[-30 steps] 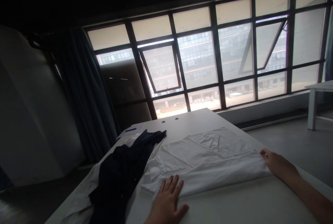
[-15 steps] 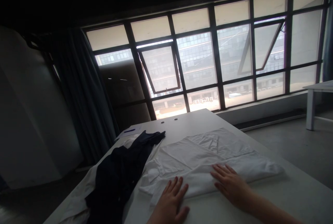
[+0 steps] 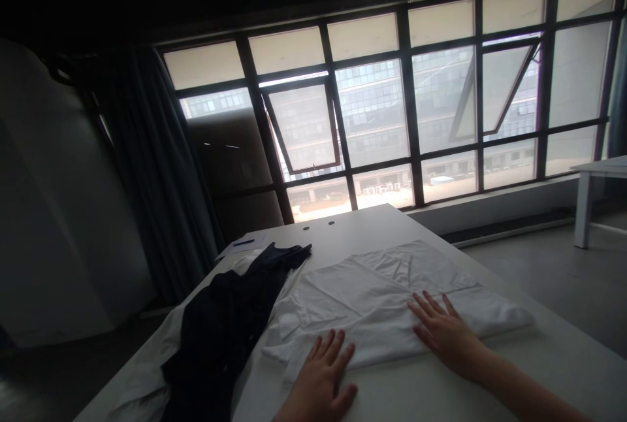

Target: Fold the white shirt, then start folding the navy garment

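A white garment, apparently a shirt, lies partly folded and lightly creased on the white table. My left hand rests flat on its near left edge, fingers spread. On the folded strip along the near right side lies my right hand, palm down with the fingers apart. Neither hand grips the cloth. To the left of the white garment, a dark navy garment is heaped in a long crumpled pile, partly over other pale cloth.
A sheet of paper with a pen on it lies at the table's far left. Two round cable holes sit near the far edge. Dark curtains hang left of the large window. Another white table stands at right.
My right hand has slid a little to the right and away from me across the white garment, its fingers spreading more. My left hand stays almost where it was.
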The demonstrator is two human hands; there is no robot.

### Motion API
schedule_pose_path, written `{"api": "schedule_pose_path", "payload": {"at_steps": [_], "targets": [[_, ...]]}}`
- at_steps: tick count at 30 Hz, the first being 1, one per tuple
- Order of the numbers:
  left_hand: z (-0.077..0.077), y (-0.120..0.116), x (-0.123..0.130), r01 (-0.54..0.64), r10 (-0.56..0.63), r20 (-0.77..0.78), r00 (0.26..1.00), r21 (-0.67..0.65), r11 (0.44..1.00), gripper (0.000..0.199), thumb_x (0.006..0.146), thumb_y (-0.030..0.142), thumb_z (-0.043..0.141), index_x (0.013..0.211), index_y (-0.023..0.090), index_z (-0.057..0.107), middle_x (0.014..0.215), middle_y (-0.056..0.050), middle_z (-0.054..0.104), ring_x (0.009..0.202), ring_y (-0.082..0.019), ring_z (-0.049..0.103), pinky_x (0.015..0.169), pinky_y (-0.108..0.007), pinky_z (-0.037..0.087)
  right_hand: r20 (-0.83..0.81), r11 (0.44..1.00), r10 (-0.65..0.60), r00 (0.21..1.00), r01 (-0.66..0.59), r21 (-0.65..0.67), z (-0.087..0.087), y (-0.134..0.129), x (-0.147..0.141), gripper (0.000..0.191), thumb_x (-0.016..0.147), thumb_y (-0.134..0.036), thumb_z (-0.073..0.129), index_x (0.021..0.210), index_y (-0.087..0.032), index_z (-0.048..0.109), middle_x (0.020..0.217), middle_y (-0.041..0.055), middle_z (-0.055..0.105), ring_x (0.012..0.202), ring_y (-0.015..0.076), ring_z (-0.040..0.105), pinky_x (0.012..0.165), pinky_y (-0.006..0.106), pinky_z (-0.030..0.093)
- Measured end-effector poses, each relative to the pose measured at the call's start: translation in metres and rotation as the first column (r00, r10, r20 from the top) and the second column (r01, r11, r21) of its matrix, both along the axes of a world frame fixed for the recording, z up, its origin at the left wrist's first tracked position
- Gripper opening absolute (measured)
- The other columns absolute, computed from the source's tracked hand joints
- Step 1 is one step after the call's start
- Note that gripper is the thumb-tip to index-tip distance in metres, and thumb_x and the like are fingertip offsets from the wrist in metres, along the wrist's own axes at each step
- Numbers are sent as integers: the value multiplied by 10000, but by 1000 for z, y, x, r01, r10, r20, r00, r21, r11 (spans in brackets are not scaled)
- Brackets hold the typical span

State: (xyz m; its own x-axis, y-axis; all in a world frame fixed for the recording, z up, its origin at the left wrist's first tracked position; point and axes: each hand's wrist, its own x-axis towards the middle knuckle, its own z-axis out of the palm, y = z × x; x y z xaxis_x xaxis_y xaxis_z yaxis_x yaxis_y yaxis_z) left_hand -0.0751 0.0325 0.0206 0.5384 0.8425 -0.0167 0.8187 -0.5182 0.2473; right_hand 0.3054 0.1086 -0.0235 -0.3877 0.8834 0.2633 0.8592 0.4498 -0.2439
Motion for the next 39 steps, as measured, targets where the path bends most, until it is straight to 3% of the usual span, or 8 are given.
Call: {"api": "schedule_pose_path", "payload": {"at_steps": [3,6,18,24,27,30,33,39], "targets": [[0,1,-2,6,-6,6,1000,-4,1000,700,984,641,520,1602,450,253,1689,19,97,1555,-349,131,1253,-610,171,-35,985,172,984,-173,-17,-2,-8,-12,574,1031,-609,346,1559,-388,392,1648,36,347,1534,334,267,1236,645,154],[-1,3,-3,14,-14,22,1000,-9,1000,705,980,651,519,1601,452,251,1686,16,106,1552,-352,138,1252,-611,175,-58,980,189,980,-192,-52,-4,-5,-7,594,1020,-623,370,1570,-400,354,1651,31,330,1525,337,290,1237,623,191],[-3,-2,-7,-82,82,-3,997,3,997,759,959,735,480,1608,422,243,1691,-11,117,1555,-366,134,1245,-627,148,11,980,-151,988,152,-132,-10,41,77,686,940,-733,359,1520,-382,471,1631,24,380,1515,398,285,1198,692,179],[11,-8,-4,-131,131,-13,991,-56,990,801,921,746,526,1602,395,295,1692,-20,138,1558,-362,123,1251,-611,115,-120,986,-163,979,158,-57,-17,47,119,677,951,-667,378,1483,-279,539,1556,88,510,1474,316,407,1208,526,310],[18,-10,-1,-151,150,-18,989,-42,988,767,904,683,596,1574,373,386,1674,-36,258,1538,-354,236,1247,-577,167,-79,939,-344,936,343,-28,-23,51,144,637,909,-638,418,1394,-276,616,1503,121,568,1442,378,440,1139,650,349],[26,-11,6,-215,216,-29,976,41,976,540,949,607,561,1415,335,585,1554,-59,506,1424,-333,450,1182,-530,305,-48,919,-395,917,394,-32,-23,53,161,567,879,-601,450,1289,-283,679,1434,131,632,1354,401,536,1062,658,418],[35,-13,12,-290,300,-42,953,163,943,325,997,501,502,1125,283,706,1236,-73,721,1173,-307,628,1050,-483,408,-51,930,-366,929,363,-63,-16,51,164,509,875,-604,466,1207,-313,717,1326,114,700,1222,394,625,984,614,469],[43,-10,6,-398,412,-33,911,197,896,181,961,345,546,901,242,683,899,-49,748,872,-252,684,794,-335,434,-49,930,-351,935,343,-133,-3,40,160,335,779,-492,549,968,-315,763,1139,103,751,1148,389,629,925,569,453]]}}
